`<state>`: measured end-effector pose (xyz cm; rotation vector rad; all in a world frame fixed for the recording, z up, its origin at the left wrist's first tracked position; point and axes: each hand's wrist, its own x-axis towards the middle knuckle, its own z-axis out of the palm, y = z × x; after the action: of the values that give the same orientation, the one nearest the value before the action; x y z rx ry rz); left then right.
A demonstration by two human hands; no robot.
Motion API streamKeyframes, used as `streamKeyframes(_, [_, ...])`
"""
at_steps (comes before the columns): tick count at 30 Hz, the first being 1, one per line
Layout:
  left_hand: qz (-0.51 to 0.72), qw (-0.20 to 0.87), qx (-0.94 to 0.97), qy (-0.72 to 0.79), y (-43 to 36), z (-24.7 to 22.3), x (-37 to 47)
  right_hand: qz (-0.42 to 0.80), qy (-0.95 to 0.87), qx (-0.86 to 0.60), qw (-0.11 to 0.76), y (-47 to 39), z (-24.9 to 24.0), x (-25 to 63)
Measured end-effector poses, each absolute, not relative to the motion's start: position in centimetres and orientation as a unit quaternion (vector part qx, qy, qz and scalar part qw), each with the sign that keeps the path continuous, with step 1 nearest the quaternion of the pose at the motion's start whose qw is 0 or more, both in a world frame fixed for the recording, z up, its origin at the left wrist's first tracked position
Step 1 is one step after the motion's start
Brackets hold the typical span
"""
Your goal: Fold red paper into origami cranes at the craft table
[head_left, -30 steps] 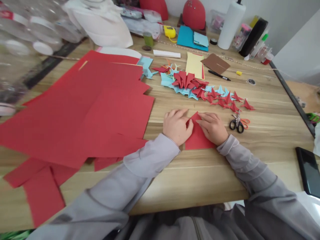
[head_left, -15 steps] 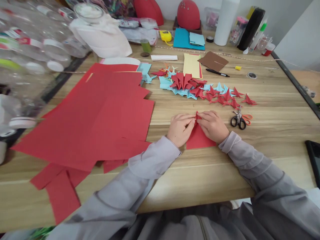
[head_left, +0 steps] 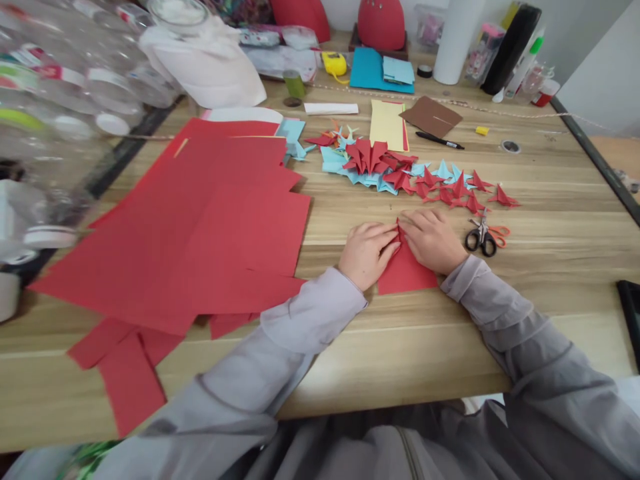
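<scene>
A red paper sheet (head_left: 409, 272) lies on the wooden table (head_left: 400, 340) between my hands, its upper end pinched into a narrow fold. My left hand (head_left: 367, 255) has its fingertips closed on the left side of that fold. From the other side, my right hand (head_left: 433, 240) presses the fold, its fingers together and reaching over the paper's top. The fingertips nearly meet and cover part of the fold. Scissors (head_left: 483, 239) with black and orange handles lie right of my right hand.
Large red sheets (head_left: 200, 227) cover the table's left. Folded red figures (head_left: 459, 187) and blue figures (head_left: 443, 171) lie beyond my hands, with a black pen (head_left: 440, 140) behind. Plastic bottles (head_left: 107, 93) crowd the far left. A black device (head_left: 631, 313) sits at the right edge.
My right hand has turned flatter over the fold, its fingers now lying further across the top of the red paper. The whole view has shifted slightly.
</scene>
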<state>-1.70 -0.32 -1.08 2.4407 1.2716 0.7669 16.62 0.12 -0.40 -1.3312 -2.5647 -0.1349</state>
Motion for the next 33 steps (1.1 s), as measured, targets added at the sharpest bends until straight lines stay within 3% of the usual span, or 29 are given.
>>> streamKeyframes(8, [0.221,0.111,0.861,0.444,-0.52,-1.10,-1.50,-0.096,-0.871,-0.476,0.072,-0.50,0.57,16.07])
streamKeyframes(33, [0.219,0.078,0.873,0.428,-0.58,-1.54,-1.40,-0.073,-0.839,-0.536,0.057,-0.69,0.50,15.95])
